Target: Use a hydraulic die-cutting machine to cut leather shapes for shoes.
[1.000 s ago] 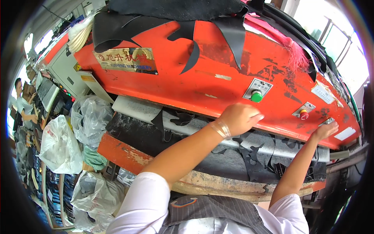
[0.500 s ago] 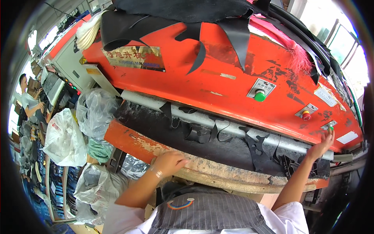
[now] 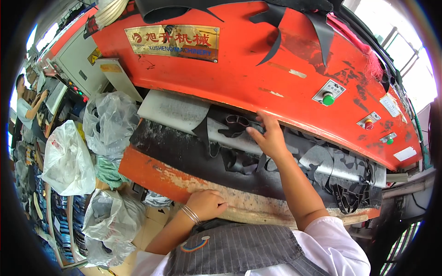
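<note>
My right hand (image 3: 268, 138) reaches over the bed of a large orange press (image 3: 258, 73), its fingers apart and holding nothing visible. Its fingertips are at the lower edge of the press beam. Just left of them lies a small dark loop with a reddish rim (image 3: 236, 123), on a whitish board (image 3: 172, 109). Curled into a loose fist, my left hand (image 3: 208, 204) rests on the worn orange and wooden front ledge (image 3: 170, 177). Black sheet scraps with cut-out shapes (image 3: 241, 161) lie across the black bed (image 3: 179, 145) between the hands.
Two green buttons (image 3: 328, 99) (image 3: 390, 140) and a red button (image 3: 369, 124) sit on the press front. Black sheets (image 3: 317, 32) and pink fringed material (image 3: 373, 64) hang over its top. Plastic bags (image 3: 69, 158) stand at left, where another person (image 3: 27, 108) works farther off.
My right hand has left the green button at far right and moved left over the bed. More of the whitish board shows under the beam. The left hand stays on the ledge, now more curled.
</note>
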`<move>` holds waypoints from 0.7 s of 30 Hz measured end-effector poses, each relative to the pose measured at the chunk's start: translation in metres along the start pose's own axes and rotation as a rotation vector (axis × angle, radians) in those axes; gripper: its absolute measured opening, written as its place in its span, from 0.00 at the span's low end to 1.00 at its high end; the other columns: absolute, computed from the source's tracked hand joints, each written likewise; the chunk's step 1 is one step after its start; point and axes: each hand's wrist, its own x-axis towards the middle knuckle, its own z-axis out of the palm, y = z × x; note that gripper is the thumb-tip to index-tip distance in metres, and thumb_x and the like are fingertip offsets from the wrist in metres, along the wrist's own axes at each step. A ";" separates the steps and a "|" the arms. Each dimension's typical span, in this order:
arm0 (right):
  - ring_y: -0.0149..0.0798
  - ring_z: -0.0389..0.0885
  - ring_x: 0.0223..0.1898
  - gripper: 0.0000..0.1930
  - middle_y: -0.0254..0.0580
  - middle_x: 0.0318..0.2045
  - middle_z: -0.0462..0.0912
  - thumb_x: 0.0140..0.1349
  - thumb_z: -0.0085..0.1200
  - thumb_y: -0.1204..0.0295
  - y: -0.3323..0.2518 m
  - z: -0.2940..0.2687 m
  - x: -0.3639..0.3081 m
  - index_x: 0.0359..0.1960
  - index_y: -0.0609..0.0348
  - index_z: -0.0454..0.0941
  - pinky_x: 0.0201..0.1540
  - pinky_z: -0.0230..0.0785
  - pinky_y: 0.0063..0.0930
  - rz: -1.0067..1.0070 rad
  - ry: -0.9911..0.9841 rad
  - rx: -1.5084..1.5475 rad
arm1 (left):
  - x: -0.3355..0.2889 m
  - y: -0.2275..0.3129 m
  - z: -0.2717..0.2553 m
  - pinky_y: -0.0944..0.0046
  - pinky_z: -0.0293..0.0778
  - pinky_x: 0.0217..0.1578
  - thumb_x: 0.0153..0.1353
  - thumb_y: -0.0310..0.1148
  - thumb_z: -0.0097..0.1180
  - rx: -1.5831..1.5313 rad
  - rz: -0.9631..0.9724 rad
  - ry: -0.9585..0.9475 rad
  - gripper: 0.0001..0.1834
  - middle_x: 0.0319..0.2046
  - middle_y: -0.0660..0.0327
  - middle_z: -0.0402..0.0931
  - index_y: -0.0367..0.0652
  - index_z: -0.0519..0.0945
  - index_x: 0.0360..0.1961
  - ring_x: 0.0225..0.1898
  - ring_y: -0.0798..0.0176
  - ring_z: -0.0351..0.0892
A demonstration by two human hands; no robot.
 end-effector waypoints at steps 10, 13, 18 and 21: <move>0.54 0.73 0.45 0.22 0.50 0.41 0.75 0.47 0.65 0.76 0.021 0.079 -0.015 0.46 0.63 0.75 0.48 0.68 0.41 -0.268 0.029 -0.275 | 0.148 -0.133 -0.075 0.51 0.65 0.59 0.62 0.36 0.55 0.341 0.217 0.630 0.16 0.54 0.55 0.76 0.43 0.82 0.49 0.59 0.49 0.72; 0.54 0.73 0.45 0.23 0.50 0.41 0.76 0.47 0.65 0.77 0.014 0.064 -0.005 0.47 0.63 0.75 0.47 0.68 0.41 -0.276 0.066 -0.248 | 0.156 -0.143 -0.071 0.52 0.63 0.61 0.58 0.38 0.60 0.258 0.225 0.627 0.17 0.54 0.57 0.77 0.43 0.84 0.47 0.60 0.51 0.71; 0.52 0.74 0.46 0.28 0.49 0.42 0.78 0.46 0.67 0.74 0.020 0.078 0.056 0.52 0.61 0.75 0.49 0.68 0.40 -0.395 -0.140 -0.225 | 0.163 -0.146 -0.067 0.50 0.62 0.62 0.55 0.40 0.63 0.151 0.213 0.680 0.17 0.52 0.58 0.79 0.42 0.85 0.43 0.61 0.53 0.70; 0.50 0.73 0.50 0.29 0.48 0.45 0.79 0.47 0.68 0.71 0.031 0.081 0.053 0.55 0.56 0.76 0.53 0.66 0.40 -0.281 -0.230 -0.225 | 0.160 -0.147 -0.063 0.50 0.61 0.63 0.54 0.43 0.63 0.185 0.176 0.668 0.18 0.52 0.59 0.79 0.43 0.86 0.41 0.61 0.55 0.70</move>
